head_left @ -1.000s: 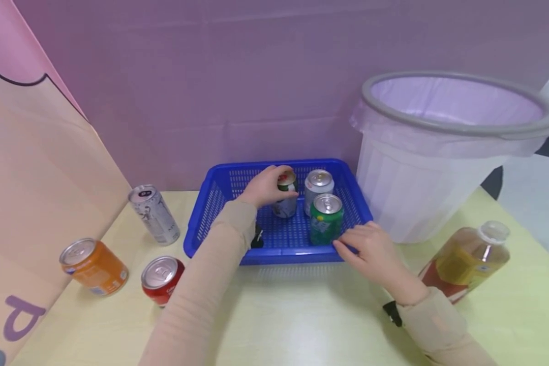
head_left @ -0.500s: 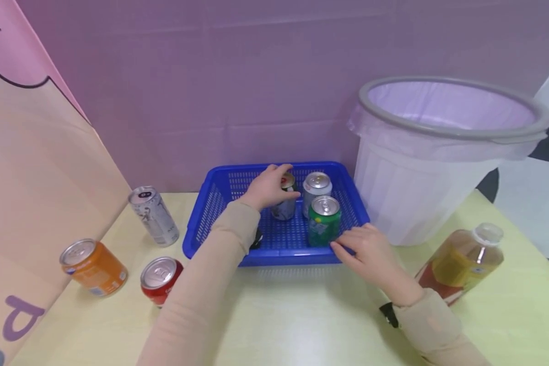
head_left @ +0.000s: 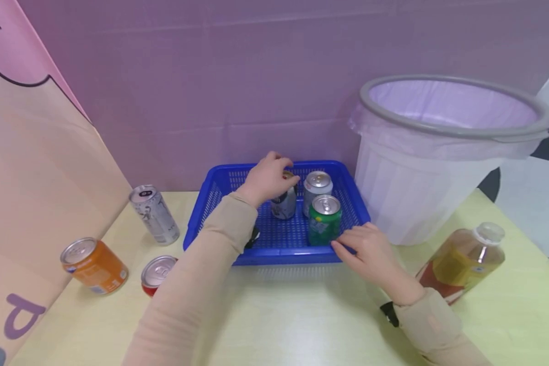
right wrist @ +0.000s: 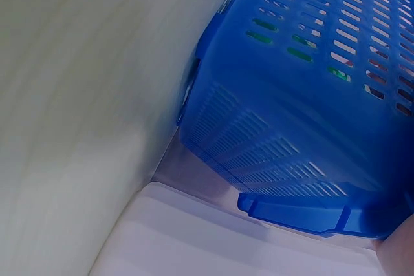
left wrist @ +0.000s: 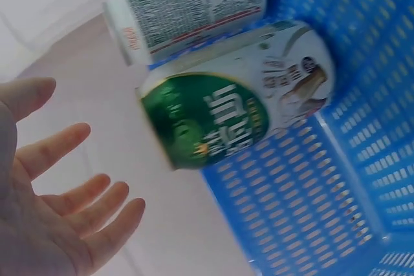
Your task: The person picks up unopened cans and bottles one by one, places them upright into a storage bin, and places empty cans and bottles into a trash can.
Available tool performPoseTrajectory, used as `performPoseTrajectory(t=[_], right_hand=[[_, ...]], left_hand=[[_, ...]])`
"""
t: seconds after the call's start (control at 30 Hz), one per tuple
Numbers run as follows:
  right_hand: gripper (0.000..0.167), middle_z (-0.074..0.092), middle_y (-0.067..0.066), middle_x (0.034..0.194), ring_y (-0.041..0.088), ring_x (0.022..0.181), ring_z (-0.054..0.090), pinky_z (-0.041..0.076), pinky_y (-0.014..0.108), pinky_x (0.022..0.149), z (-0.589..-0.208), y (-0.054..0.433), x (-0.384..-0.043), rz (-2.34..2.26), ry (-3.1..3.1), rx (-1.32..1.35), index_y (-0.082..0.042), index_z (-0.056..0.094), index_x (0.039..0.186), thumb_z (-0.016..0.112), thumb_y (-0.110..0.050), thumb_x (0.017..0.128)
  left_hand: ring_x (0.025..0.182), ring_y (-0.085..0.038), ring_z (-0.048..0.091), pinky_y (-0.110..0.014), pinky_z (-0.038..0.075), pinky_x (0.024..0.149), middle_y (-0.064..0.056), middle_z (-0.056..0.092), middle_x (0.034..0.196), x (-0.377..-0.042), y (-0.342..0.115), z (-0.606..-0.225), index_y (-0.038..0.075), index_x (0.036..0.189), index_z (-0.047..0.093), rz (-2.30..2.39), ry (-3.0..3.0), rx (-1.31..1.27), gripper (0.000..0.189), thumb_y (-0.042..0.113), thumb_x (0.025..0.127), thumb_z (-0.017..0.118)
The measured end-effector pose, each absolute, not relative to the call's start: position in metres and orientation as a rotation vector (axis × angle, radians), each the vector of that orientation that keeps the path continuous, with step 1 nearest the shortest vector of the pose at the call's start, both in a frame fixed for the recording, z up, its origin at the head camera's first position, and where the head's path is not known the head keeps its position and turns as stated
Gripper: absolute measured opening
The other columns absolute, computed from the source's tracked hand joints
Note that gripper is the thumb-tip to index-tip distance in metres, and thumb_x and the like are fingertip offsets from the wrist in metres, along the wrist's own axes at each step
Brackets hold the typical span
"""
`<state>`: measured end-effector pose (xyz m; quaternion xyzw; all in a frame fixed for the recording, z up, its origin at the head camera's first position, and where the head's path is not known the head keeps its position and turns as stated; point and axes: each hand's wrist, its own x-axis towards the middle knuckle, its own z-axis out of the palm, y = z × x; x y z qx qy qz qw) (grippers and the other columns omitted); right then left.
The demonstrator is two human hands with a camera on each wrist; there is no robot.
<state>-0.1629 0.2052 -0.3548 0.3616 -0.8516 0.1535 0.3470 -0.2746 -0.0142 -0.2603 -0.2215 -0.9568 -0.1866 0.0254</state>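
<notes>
A blue plastic basket (head_left: 274, 252) holds three upright drink cans. My left hand (head_left: 267, 179) hovers over the top of the green and white can (head_left: 283, 204), its fingers spread. In the left wrist view that hand (left wrist: 61, 205) is apart from the can (left wrist: 239, 98), with a gap between fingertips and lid. Beside it stand a silver-white can (head_left: 317, 189) and a green can (head_left: 325, 223). My right hand (head_left: 368, 254) grips the rim at the basket's front right corner. Only a bit of it shows by the rim in the right wrist view.
On the table's left stand an orange can (head_left: 96, 269), a tall white can (head_left: 155, 216) and a red can (head_left: 157, 274), partly behind my left sleeve. A lined white bin (head_left: 402, 188) stands right of the basket. A juice bottle (head_left: 462, 262) is at my right forearm.
My left hand has lifted off the green and white can, its fingers loosened from around the can's top. The right hand has stayed at the basket rim.
</notes>
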Motion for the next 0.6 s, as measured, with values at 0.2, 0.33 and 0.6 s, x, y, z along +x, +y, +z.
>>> performPoseTrajectory(t=[0.2, 0.33, 0.6], right_hand=[[0.057, 0.06, -0.005, 0.059, 0.009, 0.054, 0.053, 0.034, 0.026, 0.055, -0.354, 0.206, -0.161, 0.399, -2.187, 0.94, -0.013, 0.064, 0.065, 0.032, -0.041, 0.102], [0.057, 0.06, -0.004, 0.059, 0.01, 0.054, 0.052, 0.034, 0.026, 0.055, -0.353, 0.206, -0.161, 0.408, -2.173, 0.939, -0.013, 0.064, 0.065, 0.032, -0.041, 0.102], [0.056, 0.059, -0.005, 0.058, 0.009, 0.053, 0.052, 0.034, 0.025, 0.054, -0.352, 0.204, -0.163, 0.392, -2.171, 0.958, -0.013, 0.064, 0.065, 0.032, -0.041, 0.102]], left_hand=[[0.114, -0.023, 0.056, -0.039, 0.047, 0.095, -0.009, 0.056, 0.128, -0.263, -0.014, -0.244, 0.01, 0.124, 0.06, -0.576, -2.867, -0.727, 0.04, 0.036, 0.096, 0.053], [0.107, -0.021, 0.058, -0.037, 0.049, 0.091, -0.008, 0.06, 0.121, -0.251, -0.011, -0.236, 0.01, 0.12, 0.063, -0.562, -2.819, -0.779, 0.039, 0.037, 0.095, 0.055], [0.083, -0.015, 0.059, -0.032, 0.052, 0.074, -0.004, 0.064, 0.104, -0.216, -0.005, -0.241, 0.011, 0.115, 0.066, -0.524, -2.791, -0.876, 0.033, 0.034, 0.094, 0.056]])
